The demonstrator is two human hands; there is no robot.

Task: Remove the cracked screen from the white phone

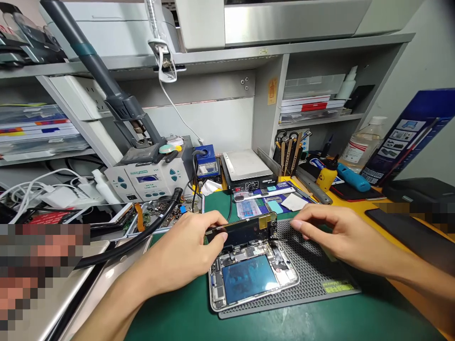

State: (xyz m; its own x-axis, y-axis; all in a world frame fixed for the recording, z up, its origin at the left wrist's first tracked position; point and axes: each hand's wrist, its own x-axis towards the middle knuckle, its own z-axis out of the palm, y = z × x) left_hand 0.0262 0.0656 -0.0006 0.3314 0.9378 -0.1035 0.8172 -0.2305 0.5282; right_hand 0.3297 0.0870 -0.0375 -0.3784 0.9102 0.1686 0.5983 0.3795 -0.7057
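My left hand [192, 241] pinches the left end of a dark phone screen [245, 233], thumb in front and fingers behind. The screen stands tilted up along the far side of an opened phone [216, 300]. Inside the frame, a large battery [250, 278] with a glossy bluish surface lies among boards and small metal parts. Right of the phone, my right hand [337, 234] hovers over a grey textured mat [313, 270], apart from the screen. Its thumb and index fingertips come together; anything between them is too small to make out.
A grey rework station [152, 177] stands at the back left, its black hose [142, 246] running beside my left forearm. Behind the phone is a small hot plate [247, 166]. Tweezers [289, 154], a yellow bottle [326, 175] and a clear bottle [364, 142] stand at the back right.
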